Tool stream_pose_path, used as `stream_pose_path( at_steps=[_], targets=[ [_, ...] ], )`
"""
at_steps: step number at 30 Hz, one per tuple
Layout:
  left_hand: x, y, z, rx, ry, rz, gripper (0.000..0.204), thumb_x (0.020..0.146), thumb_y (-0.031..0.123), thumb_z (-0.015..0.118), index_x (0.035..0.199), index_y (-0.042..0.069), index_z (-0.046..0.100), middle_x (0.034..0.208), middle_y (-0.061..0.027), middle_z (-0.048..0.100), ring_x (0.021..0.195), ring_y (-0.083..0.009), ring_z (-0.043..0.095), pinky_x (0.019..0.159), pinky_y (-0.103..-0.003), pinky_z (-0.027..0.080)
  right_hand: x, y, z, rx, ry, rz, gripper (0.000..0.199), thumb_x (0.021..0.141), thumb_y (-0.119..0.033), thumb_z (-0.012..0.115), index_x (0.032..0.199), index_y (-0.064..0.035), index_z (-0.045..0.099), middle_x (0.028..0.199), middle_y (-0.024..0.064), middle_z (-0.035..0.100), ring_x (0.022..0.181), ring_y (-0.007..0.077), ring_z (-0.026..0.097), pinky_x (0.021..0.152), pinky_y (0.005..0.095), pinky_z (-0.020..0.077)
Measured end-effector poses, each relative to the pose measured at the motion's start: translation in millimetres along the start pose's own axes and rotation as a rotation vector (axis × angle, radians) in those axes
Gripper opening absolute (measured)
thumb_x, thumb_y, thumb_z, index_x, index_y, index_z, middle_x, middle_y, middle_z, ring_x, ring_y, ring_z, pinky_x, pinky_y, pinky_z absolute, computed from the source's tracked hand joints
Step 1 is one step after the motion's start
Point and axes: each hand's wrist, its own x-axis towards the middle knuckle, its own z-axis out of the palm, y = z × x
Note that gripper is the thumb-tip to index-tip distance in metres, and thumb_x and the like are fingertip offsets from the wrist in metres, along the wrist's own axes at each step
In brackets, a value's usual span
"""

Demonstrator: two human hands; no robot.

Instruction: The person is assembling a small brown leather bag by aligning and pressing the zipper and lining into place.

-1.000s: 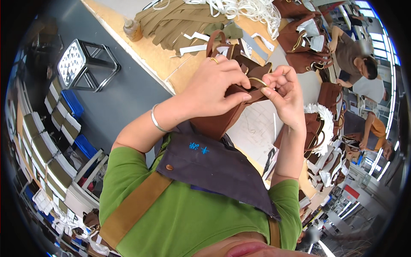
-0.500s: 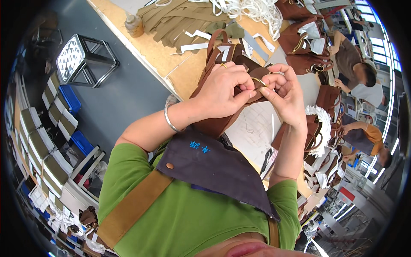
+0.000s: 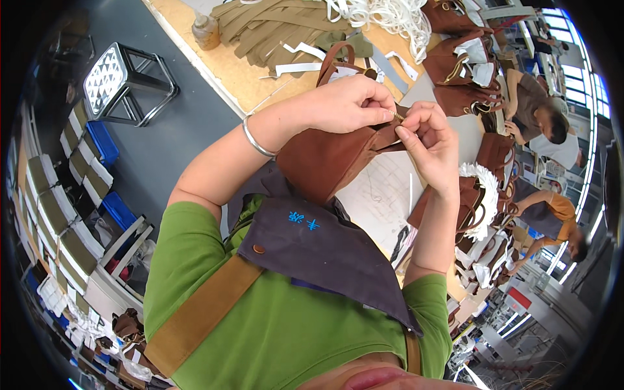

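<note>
A brown handbag sits at the table edge in front of my apron, one looped handle standing up behind my hands. Gold-toothed zipper shows as a short stretch between my fingers at the bag's top. My left hand, with a silver bangle on its wrist, pinches one side of this stretch. From the other side, my right hand pinches it between thumb and fingers. Much of the zipper and the bag's opening is hidden behind my hands.
Olive strips, tangled white cords and a small bottle lie on the table's far part. More brown bags line the right, where co-workers stand. A metal stool stands on the floor at left.
The bag has turned, showing more of its brown side. My left hand has moved up and right, and less of the zipper shows between my fingers.
</note>
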Motion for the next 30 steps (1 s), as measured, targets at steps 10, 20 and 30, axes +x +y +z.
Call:
stream_pose_path(
  at_steps=[10, 20, 30],
  targets=[
    [0.9, 1.3, 4.1, 0.108, 0.095, 0.031, 0.018, 0.094, 0.018, 0.065, 0.093, 0.000, 0.066, 0.085, -0.0034, 0.061, 0.080, -0.0117, 0.055, 0.071, -0.029, 0.045, 1.4, -3.0, 3.6, -0.060, 0.036, -0.010, 0.013, 0.086, 0.007, 0.069, 0.095, 0.0020, 0.062, 0.110, 0.0056, 0.053, 0.086, 0.0078, 0.060, 0.074, 0.0219, 0.0505],
    [-4.1, 12.2, 6.4, 0.316, 0.173, 0.164, 0.012, 0.089, 0.016, 0.066, 0.089, 0.004, 0.066, 0.079, -0.0055, 0.057, 0.080, -0.0211, 0.053, 0.076, -0.035, 0.043, 5.8, -3.0, -2.9, -0.049, -0.049, 0.045, 0.010, 0.085, 0.004, 0.069, 0.091, 0.0010, 0.062, 0.102, 0.0045, 0.057, 0.080, 0.0075, 0.056, 0.071, 0.0228, 0.0474],
    [1.4, 16.6, -1.1, 0.361, 0.127, 0.232, 0.010, 0.084, 0.016, 0.067, 0.086, 0.006, 0.068, 0.082, -0.0076, 0.062, 0.084, -0.0256, 0.057, 0.077, -0.038, 0.044, 7.9, -10.2, -4.4, 0.068, -0.083, 0.192, 0.011, 0.088, 0.001, 0.070, 0.094, 0.0002, 0.061, 0.089, -0.0017, 0.060, 0.073, 0.0027, 0.054, 0.064, 0.0204, 0.0440]
  ],
)
